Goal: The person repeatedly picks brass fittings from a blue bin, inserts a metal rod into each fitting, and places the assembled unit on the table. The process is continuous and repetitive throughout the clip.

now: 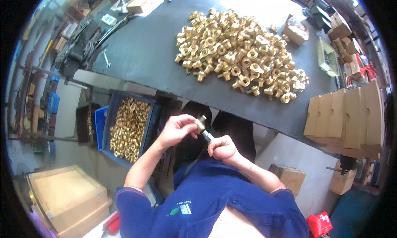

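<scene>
My left hand (180, 130) pinches a small brass fitting (201, 123) between thumb and fingers, above my lap. Its lower end meets a silver metal tool (208, 136), round which my right hand (223, 148) is closed in a fist. The fist hides the rest of the tool, so I cannot tell its exact kind. On the dark workbench (144, 60) ahead lies a large heap of brass fittings (235, 52), with ring-shaped ends and short stubs.
Left of my knees, a blue crate (142, 153) holds many brass fittings. Cardboard boxes (343, 114) stand at the bench's right side, near a pale green tray (327, 58). A wrench (106, 59) lies on the left of the bench. A wooden box (68, 196) sits at lower left.
</scene>
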Action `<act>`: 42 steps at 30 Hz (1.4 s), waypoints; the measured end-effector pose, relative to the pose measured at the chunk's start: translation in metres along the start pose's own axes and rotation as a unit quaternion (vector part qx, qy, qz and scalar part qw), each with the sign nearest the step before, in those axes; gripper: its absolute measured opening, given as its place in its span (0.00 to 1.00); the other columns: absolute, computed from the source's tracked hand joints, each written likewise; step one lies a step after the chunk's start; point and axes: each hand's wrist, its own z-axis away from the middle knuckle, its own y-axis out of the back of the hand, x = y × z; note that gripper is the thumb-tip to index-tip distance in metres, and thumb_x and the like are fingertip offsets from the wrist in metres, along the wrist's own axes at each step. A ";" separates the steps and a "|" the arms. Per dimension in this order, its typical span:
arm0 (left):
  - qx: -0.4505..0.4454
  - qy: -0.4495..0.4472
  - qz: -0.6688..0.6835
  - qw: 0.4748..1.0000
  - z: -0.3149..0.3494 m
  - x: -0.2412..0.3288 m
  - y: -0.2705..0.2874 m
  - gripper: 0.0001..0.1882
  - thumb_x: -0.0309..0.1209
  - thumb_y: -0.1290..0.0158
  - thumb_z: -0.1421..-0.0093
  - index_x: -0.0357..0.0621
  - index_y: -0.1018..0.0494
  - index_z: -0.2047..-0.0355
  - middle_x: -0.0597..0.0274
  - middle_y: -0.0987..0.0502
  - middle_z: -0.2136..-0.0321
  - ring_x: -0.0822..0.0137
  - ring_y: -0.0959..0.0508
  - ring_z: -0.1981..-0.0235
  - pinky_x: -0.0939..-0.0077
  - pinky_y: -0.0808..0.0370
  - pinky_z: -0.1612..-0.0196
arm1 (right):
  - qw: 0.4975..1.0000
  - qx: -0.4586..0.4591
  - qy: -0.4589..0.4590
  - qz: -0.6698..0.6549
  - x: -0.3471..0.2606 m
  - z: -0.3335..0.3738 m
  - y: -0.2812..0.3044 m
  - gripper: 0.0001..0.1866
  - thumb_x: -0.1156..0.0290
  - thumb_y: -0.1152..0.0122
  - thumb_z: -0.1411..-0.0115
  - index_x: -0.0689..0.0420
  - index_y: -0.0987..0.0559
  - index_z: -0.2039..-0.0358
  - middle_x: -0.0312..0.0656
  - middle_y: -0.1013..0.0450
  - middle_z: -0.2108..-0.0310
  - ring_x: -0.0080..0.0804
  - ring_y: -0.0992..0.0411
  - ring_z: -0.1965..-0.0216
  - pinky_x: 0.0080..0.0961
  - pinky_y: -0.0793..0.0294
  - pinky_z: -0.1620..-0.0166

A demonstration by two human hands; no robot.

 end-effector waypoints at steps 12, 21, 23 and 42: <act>0.081 -0.145 -0.167 0.972 -0.231 0.118 -0.023 0.09 0.29 0.52 0.43 0.34 0.28 0.71 0.61 0.27 0.83 0.75 0.28 0.86 0.82 0.31 0.84 | 0.987 0.112 0.110 -0.023 -0.001 0.041 0.019 0.09 0.82 0.55 0.66 0.66 0.26 0.83 0.36 0.34 0.85 0.19 0.42 0.87 0.16 0.46 0.83; 0.178 -0.189 -0.210 0.943 -0.316 0.149 -0.026 0.15 0.29 0.47 0.47 0.31 0.32 0.61 0.56 0.25 0.76 0.71 0.25 0.83 0.81 0.27 0.82 | 0.982 0.155 0.101 -0.046 0.000 0.057 0.034 0.09 0.82 0.56 0.65 0.64 0.26 0.82 0.35 0.35 0.85 0.18 0.43 0.86 0.14 0.47 0.83; 0.156 -0.216 -0.142 0.953 -0.311 0.153 -0.025 0.20 0.28 0.47 0.48 0.31 0.35 0.56 0.54 0.25 0.72 0.71 0.24 0.81 0.80 0.26 0.80 | 0.982 0.151 0.095 -0.054 0.004 0.054 0.035 0.09 0.82 0.56 0.65 0.64 0.26 0.81 0.35 0.35 0.86 0.18 0.43 0.86 0.14 0.46 0.82; 0.494 0.003 -0.162 0.854 0.093 -0.076 0.246 0.19 0.17 0.52 0.52 0.38 0.30 0.57 0.62 0.23 0.76 0.77 0.28 0.81 0.85 0.31 0.77 | 0.996 0.092 0.000 -0.012 0.012 0.013 0.002 0.09 0.83 0.59 0.68 0.67 0.29 0.84 0.40 0.37 0.88 0.20 0.45 0.90 0.15 0.48 0.86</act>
